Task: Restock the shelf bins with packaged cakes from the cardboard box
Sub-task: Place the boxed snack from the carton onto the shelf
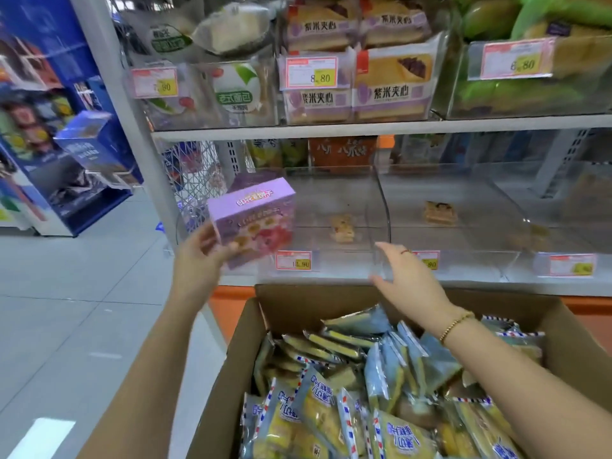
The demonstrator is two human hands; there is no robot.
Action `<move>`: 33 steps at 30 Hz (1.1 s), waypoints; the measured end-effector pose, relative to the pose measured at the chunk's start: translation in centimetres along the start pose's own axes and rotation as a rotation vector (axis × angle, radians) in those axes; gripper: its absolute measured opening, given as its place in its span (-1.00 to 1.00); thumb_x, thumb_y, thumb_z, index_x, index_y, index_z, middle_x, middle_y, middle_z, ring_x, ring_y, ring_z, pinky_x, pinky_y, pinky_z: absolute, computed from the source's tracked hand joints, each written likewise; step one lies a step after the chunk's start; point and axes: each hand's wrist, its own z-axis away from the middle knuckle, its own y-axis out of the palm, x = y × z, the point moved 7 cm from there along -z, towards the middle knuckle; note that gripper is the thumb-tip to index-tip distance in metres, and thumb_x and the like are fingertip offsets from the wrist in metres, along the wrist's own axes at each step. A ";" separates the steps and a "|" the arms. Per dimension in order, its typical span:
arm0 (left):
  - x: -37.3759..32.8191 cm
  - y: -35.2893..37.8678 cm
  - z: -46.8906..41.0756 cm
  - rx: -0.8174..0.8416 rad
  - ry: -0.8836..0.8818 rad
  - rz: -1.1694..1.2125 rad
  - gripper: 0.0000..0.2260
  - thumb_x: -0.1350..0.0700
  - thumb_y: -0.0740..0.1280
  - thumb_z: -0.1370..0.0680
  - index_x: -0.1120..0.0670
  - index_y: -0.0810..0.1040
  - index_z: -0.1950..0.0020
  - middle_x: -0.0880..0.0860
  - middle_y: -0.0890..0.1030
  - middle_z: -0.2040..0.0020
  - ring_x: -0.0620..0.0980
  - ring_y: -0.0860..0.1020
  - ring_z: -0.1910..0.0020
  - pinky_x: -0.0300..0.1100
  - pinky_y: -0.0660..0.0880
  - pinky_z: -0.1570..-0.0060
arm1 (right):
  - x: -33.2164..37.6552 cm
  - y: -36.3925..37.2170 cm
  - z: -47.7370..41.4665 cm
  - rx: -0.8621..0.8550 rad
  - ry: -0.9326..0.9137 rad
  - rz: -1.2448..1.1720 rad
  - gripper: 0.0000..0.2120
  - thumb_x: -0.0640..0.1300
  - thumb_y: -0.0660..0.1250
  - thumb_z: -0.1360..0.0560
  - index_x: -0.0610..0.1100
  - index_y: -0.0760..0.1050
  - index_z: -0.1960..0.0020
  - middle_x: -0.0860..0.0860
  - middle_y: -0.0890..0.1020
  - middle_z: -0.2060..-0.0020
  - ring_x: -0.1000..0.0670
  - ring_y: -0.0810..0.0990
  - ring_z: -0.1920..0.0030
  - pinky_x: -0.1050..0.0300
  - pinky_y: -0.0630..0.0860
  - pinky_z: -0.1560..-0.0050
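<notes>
Left of centre, the left hand (pixel 201 251) grips a purple box (pixel 254 223) by its lower corner, tilted, in front of the clear shelf bins (pixel 346 264). In the middle the right hand (pixel 408 280) is spread, fingers straight, holding nothing, perhaps touching a bin's front edge. Lower right, the cardboard box (pixel 298 303) sits full of packaged cakes (pixel 390 435)
</notes>
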 end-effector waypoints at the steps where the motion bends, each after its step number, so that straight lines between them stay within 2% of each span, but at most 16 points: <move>1: -0.8 -1.4 -1.0 -0.055 0.065 -0.120 -0.61 0.33 0.42 -0.46 0.10 0.52 -0.25 0.02 0.60 -0.03 0.01 0.54 -0.06 -0.11 0.45 -0.08 | -0.6 0.2 -1.0 -0.008 0.008 0.102 -0.37 -0.01 0.32 -0.54 -0.09 0.15 -0.52 -0.06 0.35 -0.41 -0.08 0.31 -0.41 0.05 0.29 -0.39; 3: -1.6 -3.4 -3.1 -0.095 0.111 -0.214 -0.60 0.31 0.41 -0.47 0.09 0.51 -0.29 0.01 0.58 -0.06 -0.02 0.52 -0.08 -0.13 0.42 -0.07 | -2.1 1.1 -2.8 0.011 0.065 0.239 -0.31 0.03 0.34 -0.52 -0.10 0.11 -0.52 -0.13 0.37 -0.40 -0.15 0.28 -0.42 -0.03 0.23 -0.44; 5: -0.8 -4.6 -5.8 -0.063 0.063 -0.256 -0.59 0.32 0.39 -0.48 0.06 0.50 -0.29 0.04 0.59 -0.12 0.03 0.51 -0.16 -0.01 0.46 -0.17 | -3.1 2.2 -3.6 0.046 0.102 0.308 -0.32 0.10 0.31 -0.53 -0.07 0.11 -0.53 -0.17 0.39 -0.38 -0.18 0.26 -0.44 -0.10 0.12 -0.49; 7: 0.8 -4.8 -7.9 0.017 -0.036 -0.283 -0.59 0.34 0.38 -0.49 0.10 0.49 -0.30 0.10 0.59 -0.18 0.10 0.53 -0.15 0.09 0.49 -0.16 | -3.5 2.9 -3.9 0.037 0.100 0.349 -0.37 0.12 0.24 -0.56 -0.06 0.12 -0.53 -0.18 0.39 -0.39 -0.19 0.22 -0.47 -0.11 0.03 -0.51; 9: 2.4 -4.3 -9.2 0.092 -0.147 -0.227 -0.58 0.35 0.38 -0.49 0.16 0.46 -0.33 0.10 0.58 -0.16 0.12 0.55 -0.07 0.04 0.52 -0.06 | -3.7 3.1 -3.8 0.011 0.075 0.355 -0.40 0.10 0.20 -0.58 -0.06 0.11 -0.54 -0.17 0.35 -0.42 -0.18 0.18 -0.49 -0.10 0.00 -0.52; 14: 4.7 -2.6 -12.3 0.179 -0.281 -0.215 -0.54 0.42 0.36 -0.48 0.21 0.41 -0.36 0.15 0.56 -0.17 0.18 0.54 -0.11 0.02 0.50 -0.12 | -4.0 3.4 -3.7 0.041 0.027 0.361 -0.36 0.13 0.20 -0.57 -0.03 0.06 -0.55 -0.14 0.28 -0.47 -0.15 0.12 -0.51 -0.06 -0.02 -0.53; 16: 6.1 -1.9 -13.1 0.200 -0.332 -0.242 -0.56 0.47 0.32 -0.49 0.27 0.40 -0.35 0.16 0.56 -0.07 0.17 0.54 -0.02 -0.09 0.53 -0.03 | -4.0 3.4 -3.8 0.048 0.024 0.373 -0.33 0.17 0.20 -0.56 -0.03 0.05 -0.56 -0.13 0.26 -0.48 -0.14 0.10 -0.52 -0.05 -0.04 -0.53; 18: 7.3 -1.2 -13.4 0.185 -0.365 -0.278 -0.58 0.47 0.34 -0.47 0.33 0.41 -0.33 0.14 0.56 0.11 0.13 0.54 0.19 -0.26 0.57 0.26 | -4.1 3.3 -3.9 0.043 0.029 0.386 -0.32 0.18 0.19 -0.56 -0.02 0.03 -0.56 -0.14 0.24 -0.49 -0.14 0.09 -0.52 -0.05 -0.05 -0.53; 19: 7.5 -1.0 -13.5 0.164 -0.355 -0.310 -0.56 0.44 0.38 -0.46 0.32 0.43 -0.32 0.15 0.57 0.14 0.12 0.53 0.26 -0.29 0.57 0.33 | -4.2 3.4 -3.9 0.047 0.035 0.398 -0.32 0.17 0.19 -0.56 -0.02 0.01 -0.56 -0.14 0.23 -0.49 -0.14 0.09 -0.52 -0.05 -0.05 -0.53; 20: 7.3 -0.8 -13.7 0.136 -0.328 -0.379 -0.52 0.38 0.43 -0.44 0.29 0.44 -0.34 0.20 0.61 0.11 0.14 0.55 0.26 -0.23 0.60 0.26 | -4.2 3.5 -3.9 0.056 0.039 0.415 -0.32 0.16 0.20 -0.57 -0.01 -0.01 -0.57 -0.13 0.22 -0.50 -0.14 0.09 -0.52 -0.06 -0.05 -0.53; 22: 6.5 -0.6 -14.3 0.082 -0.236 -0.569 -0.46 0.26 0.49 -0.42 0.24 0.44 -0.38 0.27 0.61 -0.11 0.21 0.60 0.05 -0.04 0.56 -0.06 | -4.2 3.7 -4.0 0.067 0.046 0.450 -0.30 0.15 0.20 -0.56 -0.01 -0.04 -0.57 -0.14 0.22 -0.50 -0.14 0.11 -0.51 -0.07 -0.04 -0.53; 23: 6.1 -0.5 -14.5 0.050 -0.193 -0.626 -0.43 0.23 0.51 -0.41 0.24 0.43 -0.39 0.27 0.58 -0.19 0.22 0.59 -0.07 -0.02 0.51 -0.15 | -4.1 3.7 -4.1 0.068 0.051 0.452 -0.28 0.16 0.21 -0.56 -0.01 -0.05 -0.57 -0.14 0.23 -0.49 -0.15 0.12 -0.51 -0.08 -0.03 -0.53; 25: 5.6 0.1 -14.6 0.011 -0.138 -0.619 -0.38 0.25 0.51 -0.40 0.25 0.38 -0.41 0.26 0.53 -0.26 0.23 0.54 -0.18 -0.08 0.44 -0.11 | -3.8 3.6 -4.2 0.070 0.056 0.446 -0.27 0.17 0.23 -0.55 -0.03 -0.03 -0.57 -0.15 0.26 -0.47 -0.15 0.15 -0.50 -0.08 -0.04 -0.51; 27: 5.7 1.0 -14.6 0.010 -0.123 -0.590 -0.35 0.28 0.53 -0.38 0.25 0.34 -0.40 0.28 0.53 -0.24 0.24 0.52 -0.18 -0.10 0.39 -0.02 | -3.6 3.5 -4.2 0.081 0.055 0.459 -0.25 0.20 0.22 -0.54 -0.04 -0.02 -0.57 -0.15 0.29 -0.45 -0.15 0.18 -0.48 -0.09 -0.03 -0.50; 33: 6.1 2.4 -14.3 -0.024 -0.121 -0.651 -0.38 0.24 0.52 -0.40 0.24 0.32 -0.38 0.29 0.56 -0.17 0.28 0.54 -0.14 0.06 0.45 -0.07 | -3.6 3.5 -4.4 0.139 0.054 0.434 -0.22 0.23 0.27 -0.50 -0.07 0.04 -0.56 -0.17 0.31 -0.43 -0.16 0.18 -0.47 -0.12 -0.04 -0.50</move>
